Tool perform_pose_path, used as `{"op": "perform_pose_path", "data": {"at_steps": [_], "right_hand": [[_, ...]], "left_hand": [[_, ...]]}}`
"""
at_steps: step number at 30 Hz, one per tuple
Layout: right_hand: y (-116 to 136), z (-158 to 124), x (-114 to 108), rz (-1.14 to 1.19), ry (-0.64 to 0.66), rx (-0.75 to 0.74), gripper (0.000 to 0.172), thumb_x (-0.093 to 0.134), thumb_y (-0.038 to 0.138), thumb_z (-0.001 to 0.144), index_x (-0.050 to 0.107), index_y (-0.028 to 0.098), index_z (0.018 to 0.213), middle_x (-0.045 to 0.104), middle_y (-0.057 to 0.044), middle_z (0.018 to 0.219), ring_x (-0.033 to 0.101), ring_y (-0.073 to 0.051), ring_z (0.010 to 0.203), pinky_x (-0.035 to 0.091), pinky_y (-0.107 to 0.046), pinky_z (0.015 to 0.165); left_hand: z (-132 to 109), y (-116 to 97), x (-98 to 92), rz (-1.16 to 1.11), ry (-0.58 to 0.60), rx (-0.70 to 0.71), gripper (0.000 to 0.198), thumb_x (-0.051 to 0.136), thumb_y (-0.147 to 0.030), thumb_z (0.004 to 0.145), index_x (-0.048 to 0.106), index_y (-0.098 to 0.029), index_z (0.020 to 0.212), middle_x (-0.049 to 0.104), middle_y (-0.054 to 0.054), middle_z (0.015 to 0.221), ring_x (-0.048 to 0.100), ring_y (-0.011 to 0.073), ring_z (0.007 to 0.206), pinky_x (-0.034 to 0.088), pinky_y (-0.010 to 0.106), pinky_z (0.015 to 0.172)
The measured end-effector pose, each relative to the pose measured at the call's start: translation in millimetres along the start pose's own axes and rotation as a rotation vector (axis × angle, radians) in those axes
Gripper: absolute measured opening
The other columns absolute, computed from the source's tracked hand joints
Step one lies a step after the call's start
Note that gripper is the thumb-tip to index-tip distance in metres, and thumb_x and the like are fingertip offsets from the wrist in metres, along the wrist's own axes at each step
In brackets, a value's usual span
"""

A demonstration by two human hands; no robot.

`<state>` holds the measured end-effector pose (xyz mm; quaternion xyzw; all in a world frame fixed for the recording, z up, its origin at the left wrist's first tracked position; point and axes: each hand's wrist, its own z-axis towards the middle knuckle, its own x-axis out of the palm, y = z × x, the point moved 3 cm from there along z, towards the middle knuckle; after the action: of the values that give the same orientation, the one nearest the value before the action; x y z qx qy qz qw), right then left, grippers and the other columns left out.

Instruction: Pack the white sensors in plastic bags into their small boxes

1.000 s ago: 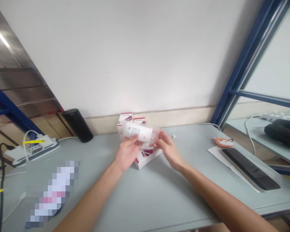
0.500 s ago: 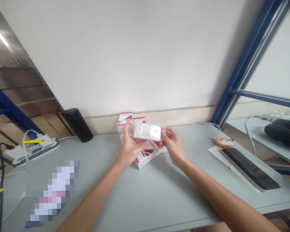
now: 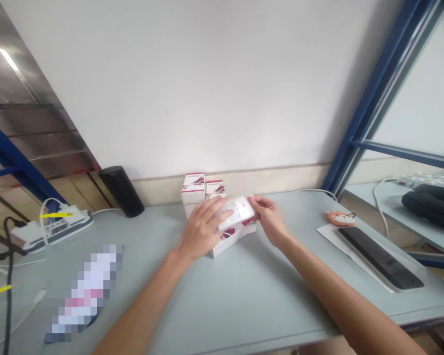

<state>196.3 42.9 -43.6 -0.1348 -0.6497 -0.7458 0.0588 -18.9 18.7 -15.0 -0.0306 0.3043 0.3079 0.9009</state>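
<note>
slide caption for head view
Left hand and right hand hold a white device over a printed box on a grey table.

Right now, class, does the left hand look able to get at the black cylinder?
Probably yes: nothing visible stands between the left hand and the black cylinder, though it touches the white device.

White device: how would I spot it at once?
Find the grey table, then the printed boxes on it. Over the nearest box, the left hand covers one end of the white device and the right hand is at the other; unlike the boxes, it is rounded and nearly plain white.
</note>
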Motion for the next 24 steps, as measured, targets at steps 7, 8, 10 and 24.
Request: {"op": "perform_pose_path", "data": {"at_steps": [7, 8, 10, 24], "right_hand": [[0.4, -1.6, 5.5, -0.09, 0.08, -0.015, 0.052, 0.077, 0.07, 0.074, 0.061, 0.021, 0.079, 0.054, 0.004, 0.061, 0.047, -0.013, 0.058, 0.037, -0.028, 0.06], [1.4, -2.9, 6.3, -0.135, 0.075, -0.039, 0.053, 0.074, 0.072, 0.077, 0.059, 0.021, 0.078, 0.052, 0.004, 0.059, 0.046, -0.013, 0.058, 0.037, -0.028, 0.06], [4.2, -5.0, 7.7, -0.233, 0.071, -0.104, 0.054, 0.069, 0.075, 0.08, 0.056, 0.022, 0.077, 0.053, 0.004, 0.061, 0.047, -0.014, 0.059, 0.037, -0.028, 0.06], [12.0, -14.5, 16.3, -0.165, 0.063, -0.068, 0.043, 0.066, 0.062, 0.087, 0.062, 0.021, 0.077, 0.053, 0.004, 0.063, 0.045, -0.013, 0.061, 0.035, -0.027, 0.06]], "left_hand": [[-3.2, -1.1, 4.9, -0.32, 0.139, -0.563, 0.038, 0.072, -0.041, 0.092, 0.065, -0.028, 0.126, 0.076, 0.006, 0.122, 0.074, 0.0253, 0.109, 0.058, 0.037, 0.094], [-2.5, -1.1, 4.2, -0.379, 0.146, -0.648, 0.036, 0.069, -0.042, 0.094, 0.066, -0.027, 0.127, 0.077, 0.005, 0.121, 0.074, 0.0247, 0.107, 0.058, 0.036, 0.092], [0.7, -1.4, 2.5, -0.49, 0.137, -0.782, 0.037, 0.067, -0.046, 0.094, 0.067, -0.026, 0.125, 0.078, 0.005, 0.115, 0.075, 0.0243, 0.101, 0.058, 0.034, 0.087], [-0.7, 2.0, 2.0, -1.688, 0.24, -1.275, 0.06, 0.061, -0.059, 0.094, 0.059, -0.032, 0.148, 0.073, 0.012, 0.124, 0.069, 0.0236, 0.078, 0.044, 0.031, 0.057]]}}
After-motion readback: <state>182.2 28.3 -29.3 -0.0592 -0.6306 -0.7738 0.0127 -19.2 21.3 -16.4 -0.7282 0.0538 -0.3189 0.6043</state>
